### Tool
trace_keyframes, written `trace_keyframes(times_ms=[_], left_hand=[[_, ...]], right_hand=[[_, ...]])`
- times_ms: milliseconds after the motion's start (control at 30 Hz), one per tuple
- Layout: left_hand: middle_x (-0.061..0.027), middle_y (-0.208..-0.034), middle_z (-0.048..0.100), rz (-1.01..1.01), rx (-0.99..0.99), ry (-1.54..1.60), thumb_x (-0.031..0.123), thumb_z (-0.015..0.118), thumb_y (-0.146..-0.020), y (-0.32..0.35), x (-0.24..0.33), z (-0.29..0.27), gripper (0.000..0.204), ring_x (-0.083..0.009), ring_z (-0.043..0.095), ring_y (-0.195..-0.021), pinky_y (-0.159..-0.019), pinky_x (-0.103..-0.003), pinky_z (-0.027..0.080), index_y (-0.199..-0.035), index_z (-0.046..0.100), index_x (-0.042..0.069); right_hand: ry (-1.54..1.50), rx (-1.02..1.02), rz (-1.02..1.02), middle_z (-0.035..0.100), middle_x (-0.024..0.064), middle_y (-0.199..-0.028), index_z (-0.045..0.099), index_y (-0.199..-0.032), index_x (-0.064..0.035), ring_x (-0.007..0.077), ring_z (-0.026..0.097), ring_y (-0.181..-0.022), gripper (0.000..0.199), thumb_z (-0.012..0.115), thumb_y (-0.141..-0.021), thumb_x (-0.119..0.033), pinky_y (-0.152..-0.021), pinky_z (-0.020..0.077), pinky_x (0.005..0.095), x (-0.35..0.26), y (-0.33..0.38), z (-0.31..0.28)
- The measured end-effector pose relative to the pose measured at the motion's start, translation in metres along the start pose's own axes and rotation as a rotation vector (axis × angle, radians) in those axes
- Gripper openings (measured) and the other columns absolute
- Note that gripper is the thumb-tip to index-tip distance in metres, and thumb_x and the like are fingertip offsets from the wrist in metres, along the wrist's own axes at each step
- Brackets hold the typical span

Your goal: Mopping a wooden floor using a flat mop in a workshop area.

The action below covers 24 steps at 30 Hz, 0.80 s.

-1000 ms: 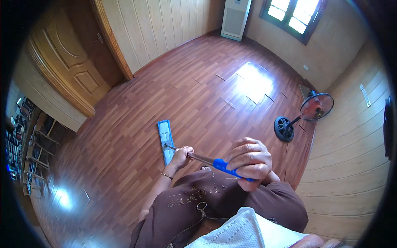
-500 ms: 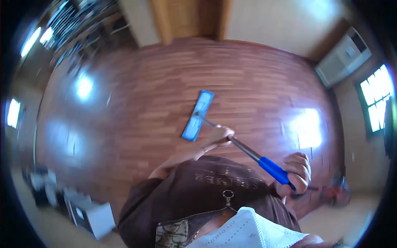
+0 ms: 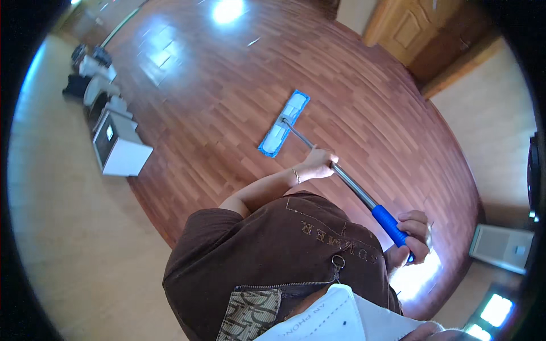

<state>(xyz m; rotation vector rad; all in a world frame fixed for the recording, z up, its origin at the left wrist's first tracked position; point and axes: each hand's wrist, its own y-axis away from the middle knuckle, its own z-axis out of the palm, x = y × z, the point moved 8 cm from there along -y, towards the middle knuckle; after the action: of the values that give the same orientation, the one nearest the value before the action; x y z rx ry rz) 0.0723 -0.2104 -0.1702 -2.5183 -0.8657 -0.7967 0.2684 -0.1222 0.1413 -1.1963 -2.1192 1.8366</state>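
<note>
One flat mop head (image 3: 277, 134), blue-edged, lies on the wood floor (image 3: 216, 142). From it rises one metal pole (image 3: 355, 186), the left hand (image 3: 319, 163) closed round it nearer the mop head; the right hand (image 3: 414, 234) grips the blue handle (image 3: 389, 224) farther off. On the mop head's near side, one brown shirt (image 3: 219, 244) and one white mask (image 3: 334, 310) bear lettering. One door (image 3: 409, 28) stands beyond the mop head, rightward.

Reflections (image 3: 228, 10) gleamed across reddish-brown plank flooring (image 3: 222, 131); a panelled wooden door (image 3: 410, 28) stood upper right, a bright window (image 3: 496, 310) lower right.
</note>
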Motion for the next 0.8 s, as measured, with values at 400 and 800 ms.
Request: trace_keyframes(times_ms=[400,800], left_hand=[[-0.0065,-0.071,0.064,-0.484,0.412,-0.061,0.025,0.068,-0.071,0.157,-0.093,-0.068,0.012,-0.0285,0.063,-0.082,-0.075,-0.045,0.039,-0.066,0.063,0.015],[-0.0121,-0.075,0.065,-0.973,0.511,-0.257,0.036,0.062,-0.083,0.323,-0.109,-0.08,0.029,-0.034,0.062,-0.08,-0.068,-0.049,0.04,-0.069,0.063,0.01]], right_hand=[[-0.873,-0.673,0.009,0.069,0.0099,-0.083,0.056,-0.075,-0.0095,0.0296,0.068,-0.084,0.011,0.067,-0.072,-0.01,-0.078,0.047,0.0442,0.039,0.003,0.117],[-1.283,-0.86,0.357,0.067,0.0129,-0.09,0.057,-0.095,-0.0085,0.0303,0.063,-0.1,0.018,0.062,-0.082,0.002,-0.096,0.0363,0.047,0.036,0.044,0.219]])
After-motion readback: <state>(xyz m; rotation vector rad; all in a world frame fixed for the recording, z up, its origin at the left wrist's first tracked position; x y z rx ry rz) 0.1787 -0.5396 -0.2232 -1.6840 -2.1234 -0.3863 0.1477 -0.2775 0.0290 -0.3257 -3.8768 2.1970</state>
